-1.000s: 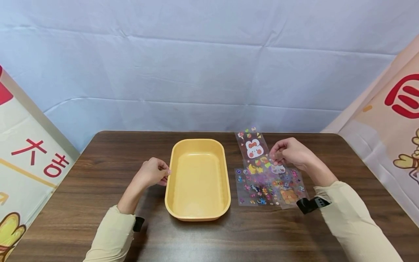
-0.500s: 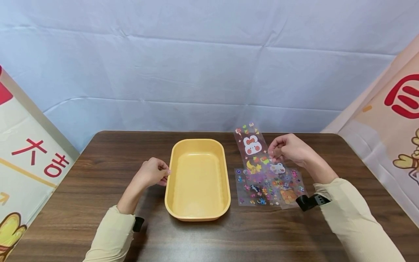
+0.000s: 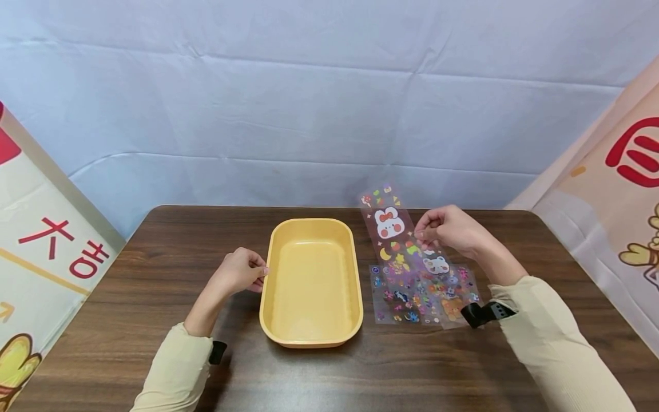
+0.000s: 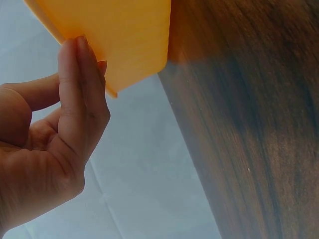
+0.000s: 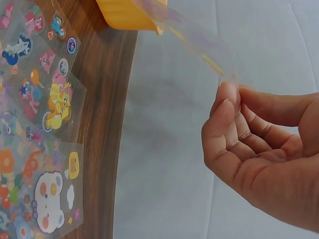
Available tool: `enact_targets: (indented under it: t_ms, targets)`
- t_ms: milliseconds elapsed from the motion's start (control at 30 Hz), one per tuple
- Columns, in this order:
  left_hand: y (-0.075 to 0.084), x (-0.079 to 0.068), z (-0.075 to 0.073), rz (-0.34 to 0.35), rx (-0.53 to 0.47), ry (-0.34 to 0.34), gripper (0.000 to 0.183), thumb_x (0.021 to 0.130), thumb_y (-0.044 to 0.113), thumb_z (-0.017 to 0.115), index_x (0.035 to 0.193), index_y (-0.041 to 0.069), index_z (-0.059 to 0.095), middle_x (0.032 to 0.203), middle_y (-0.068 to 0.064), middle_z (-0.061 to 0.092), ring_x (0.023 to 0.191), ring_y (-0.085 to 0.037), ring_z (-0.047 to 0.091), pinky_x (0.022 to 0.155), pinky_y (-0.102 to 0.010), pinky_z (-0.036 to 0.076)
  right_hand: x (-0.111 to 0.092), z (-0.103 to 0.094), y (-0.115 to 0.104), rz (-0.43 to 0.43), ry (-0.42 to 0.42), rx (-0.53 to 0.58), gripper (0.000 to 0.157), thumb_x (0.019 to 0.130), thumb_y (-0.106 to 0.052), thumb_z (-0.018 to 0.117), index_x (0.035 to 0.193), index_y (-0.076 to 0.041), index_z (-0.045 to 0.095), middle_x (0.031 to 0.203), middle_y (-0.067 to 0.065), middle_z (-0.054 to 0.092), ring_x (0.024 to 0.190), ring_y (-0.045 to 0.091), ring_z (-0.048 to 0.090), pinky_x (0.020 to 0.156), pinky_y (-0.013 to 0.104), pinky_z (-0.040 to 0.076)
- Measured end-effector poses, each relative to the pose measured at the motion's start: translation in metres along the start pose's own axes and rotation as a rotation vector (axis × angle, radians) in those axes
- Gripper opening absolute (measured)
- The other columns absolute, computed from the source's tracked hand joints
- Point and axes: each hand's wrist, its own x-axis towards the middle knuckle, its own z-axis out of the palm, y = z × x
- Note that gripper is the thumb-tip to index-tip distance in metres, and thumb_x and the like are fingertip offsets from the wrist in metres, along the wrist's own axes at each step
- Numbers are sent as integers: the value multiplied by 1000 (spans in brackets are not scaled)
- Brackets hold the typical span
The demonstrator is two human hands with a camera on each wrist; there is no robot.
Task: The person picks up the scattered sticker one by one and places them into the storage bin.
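Observation:
A yellow rectangular tray (image 3: 311,297) with rounded corners stands on the table. My left hand (image 3: 241,272) pinches its left rim; in the left wrist view, straight fingers lie along the tray's outer wall (image 4: 132,40). Right of the tray, my right hand (image 3: 453,230) pinches the edge of a clear sticker sheet (image 3: 389,224) printed with a white bunny face. That sheet is lifted and tilted, seen nearly edge-on in the right wrist view. Beneath it, several more transparent sticker sheets (image 3: 383,309) overlap on the table, one showing a white bear (image 5: 49,199).
The dark wood-grain table (image 3: 319,380) ends at a pale cloth backdrop (image 3: 309,114). Printed banners (image 3: 46,252) hang on the left and right sides. Black wrist straps (image 3: 484,313) sit at both sleeves.
The right hand has risen slightly and moved left, bringing the bunny sticker sheet up and toward the tray. The left hand and tray have stayed in place.

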Motion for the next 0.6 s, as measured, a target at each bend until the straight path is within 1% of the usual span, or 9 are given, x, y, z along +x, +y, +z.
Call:
enact_targets:
  t_ms: [133, 300, 367, 500, 600]
  targets:
    - [-1, 1, 0, 12, -3, 1, 14, 89, 0, 56, 89, -12, 62, 69, -13, 62, 56, -18, 63, 58, -34, 57, 1, 2, -3, 4, -7, 4, 14, 90, -2, 55, 92, 11, 57, 73, 14, 60, 65, 23, 60, 55, 30, 53]
    - [-1, 2, 0, 12, -4, 2, 14, 89, 0, 56, 89, -13, 61, 70, -13, 62, 55, -17, 63, 58, -34, 57, 2, 4, -6, -7, -10, 8, 13, 90, -1, 54, 92, 11, 57, 75, 14, 60, 68, 27, 62, 58, 32, 55]
    - [-1, 2, 0, 12, -4, 3, 14, 89, 0, 56, 89, -13, 61, 70, -13, 62, 55, -17, 63, 58, -34, 57, 3, 5, -8, -15, -14, 14, 13, 90, -1, 54, 92, 12, 57, 75, 14, 60, 68, 26, 62, 60, 32, 55]
    - [-1, 2, 0, 14, -2, 3, 14, 89, 0, 56, 89, -13, 61, 70, -13, 62, 56, -18, 63, 58, -34, 57, 4, 8, -10, -26, -21, 29, 13, 89, 0, 55, 92, 13, 57, 74, 15, 60, 65, 22, 61, 59, 31, 55]
    - [-2, 3, 0, 17, 0, 2, 14, 89, 0, 56, 89, -13, 62, 70, -13, 62, 57, -20, 64, 59, -34, 57, 5, 9, -12, -26, -24, 39, 13, 89, 0, 55, 92, 13, 57, 74, 16, 60, 64, 22, 61, 58, 31, 55]
